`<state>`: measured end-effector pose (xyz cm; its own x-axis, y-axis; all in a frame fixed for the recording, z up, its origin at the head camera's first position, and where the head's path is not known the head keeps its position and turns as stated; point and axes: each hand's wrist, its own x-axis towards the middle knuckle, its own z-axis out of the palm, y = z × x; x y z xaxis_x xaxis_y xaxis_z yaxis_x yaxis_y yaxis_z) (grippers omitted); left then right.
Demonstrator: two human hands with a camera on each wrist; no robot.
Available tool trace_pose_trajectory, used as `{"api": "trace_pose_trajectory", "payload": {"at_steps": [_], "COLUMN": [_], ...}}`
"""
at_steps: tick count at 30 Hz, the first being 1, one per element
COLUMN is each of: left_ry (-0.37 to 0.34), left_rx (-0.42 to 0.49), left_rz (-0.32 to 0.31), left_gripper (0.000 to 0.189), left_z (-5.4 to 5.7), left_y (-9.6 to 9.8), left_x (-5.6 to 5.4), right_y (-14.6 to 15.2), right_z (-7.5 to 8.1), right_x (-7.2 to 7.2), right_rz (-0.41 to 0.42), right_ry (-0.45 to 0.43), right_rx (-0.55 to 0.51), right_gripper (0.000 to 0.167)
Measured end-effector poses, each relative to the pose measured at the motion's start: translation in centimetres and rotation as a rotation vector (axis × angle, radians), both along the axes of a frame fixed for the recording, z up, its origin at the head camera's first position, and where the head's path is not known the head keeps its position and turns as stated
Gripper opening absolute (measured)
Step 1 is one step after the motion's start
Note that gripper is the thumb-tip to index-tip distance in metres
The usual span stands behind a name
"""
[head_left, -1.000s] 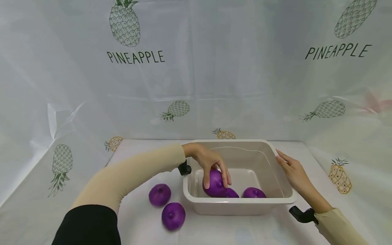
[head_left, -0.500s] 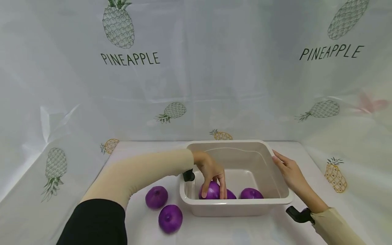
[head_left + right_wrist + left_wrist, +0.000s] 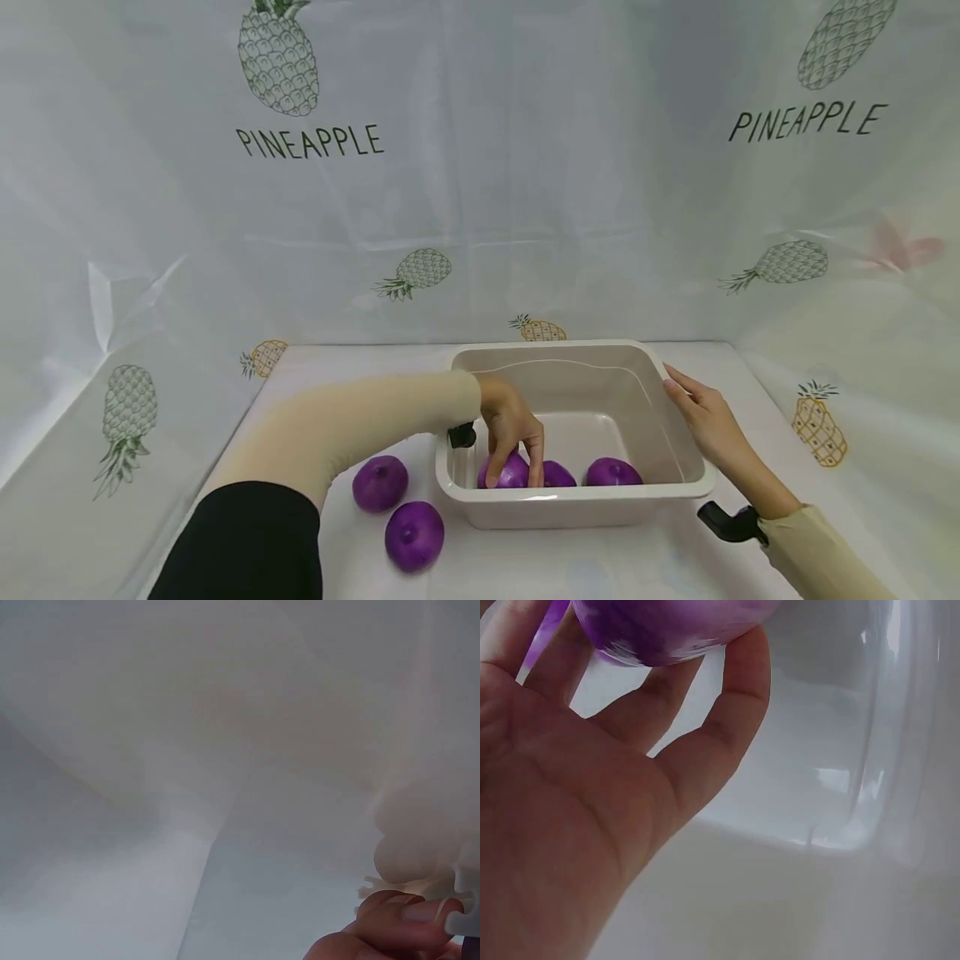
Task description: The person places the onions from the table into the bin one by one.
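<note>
Purple onion (image 3: 514, 472) is gripped by the left hand (image 3: 512, 423), fingers curled down, at the bin's (image 3: 577, 495) near-left corner. Right hand (image 3: 711, 423) holds its right edge.

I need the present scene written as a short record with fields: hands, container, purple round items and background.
left hand: reaches into the bin, fingers curled round a purple item
right hand: touches the bin's right rim; firmness of hold unclear
container: beige bin, upright on a white surface
other items in bin: two, one nearer the held item, one farther right
items outside: two, left of the bin
background: pineapple-print sheet
</note>
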<state>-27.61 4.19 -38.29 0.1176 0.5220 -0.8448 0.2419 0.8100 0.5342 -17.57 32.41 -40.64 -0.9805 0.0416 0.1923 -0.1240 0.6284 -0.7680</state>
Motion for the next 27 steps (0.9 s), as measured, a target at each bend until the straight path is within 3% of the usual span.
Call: {"api": "trace_pose_trajectory", "payload": {"at_steps": [7, 21, 27], "left_ry": [0.051, 0.037, 0.123], "left_rx": [0.018, 0.041, 0.015], "left_rz": [-0.022, -0.005, -0.032], "left_gripper": [0.061, 0.064, 0.063], "left_z": [-1.2, -2.2, -2.1], "left_y": [0.0, 0.1, 0.1], "left_x": [-0.1, -0.1, -0.1], "right_y": [0.0, -0.1, -0.1], "right_z": [-0.1, 0.0, 0.1], "right_x": [-0.1, 0.2, 0.1], "right_rz": [-0.002, 0.009, 0.007], "right_ry": [-0.007, 0.020, 0.027], "right_rx": [-0.004, -0.002, 0.005], "right_gripper": [0.049, 0.050, 0.050]}}
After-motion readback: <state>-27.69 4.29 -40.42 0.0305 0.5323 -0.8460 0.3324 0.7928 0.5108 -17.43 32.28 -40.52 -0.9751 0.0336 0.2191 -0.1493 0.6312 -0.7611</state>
